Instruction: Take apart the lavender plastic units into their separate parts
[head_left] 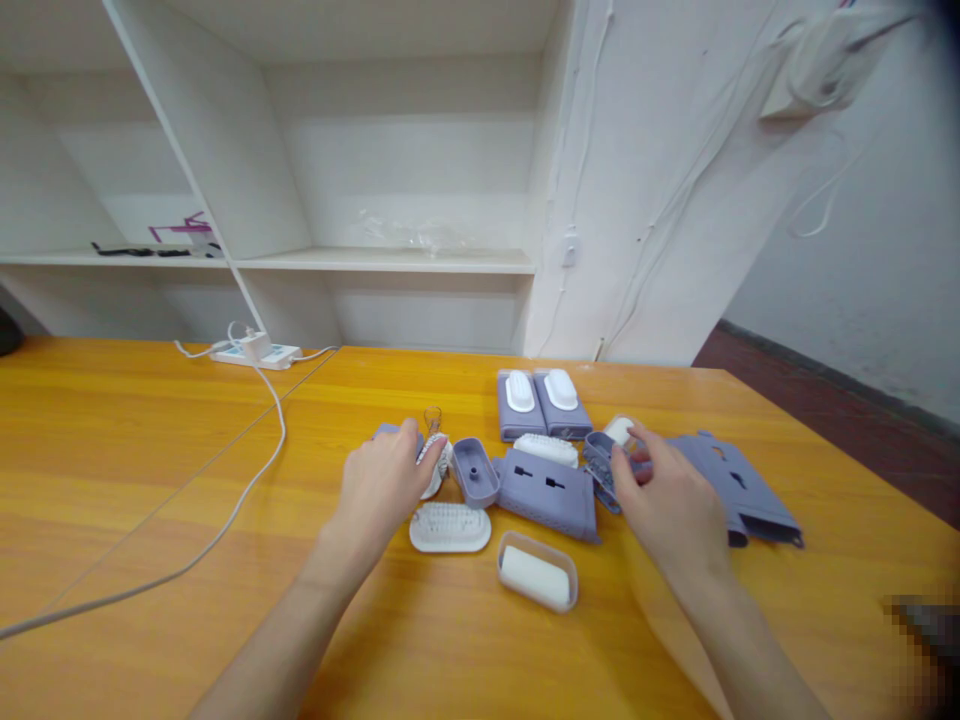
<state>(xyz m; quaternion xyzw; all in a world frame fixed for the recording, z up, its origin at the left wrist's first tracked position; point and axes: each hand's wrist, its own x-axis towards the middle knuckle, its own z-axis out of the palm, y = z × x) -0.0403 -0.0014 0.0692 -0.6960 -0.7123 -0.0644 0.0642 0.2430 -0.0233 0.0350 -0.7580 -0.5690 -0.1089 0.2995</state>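
Tray [598, 460] of purple-grey plastic lies at the fingertips of the right hand [671, 500], well apart from the left hand [382, 480] at a white bristled piece [436, 478], a slotted case [544, 505] lying crosswise between; whether either hand grips, I cannot tell.

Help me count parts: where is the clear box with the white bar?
In the head view, the clear box lies low, right of centre, on the table, in front of the slotted holder and right of a white pad.

Head view, facing forward and down, close over table [150, 430]
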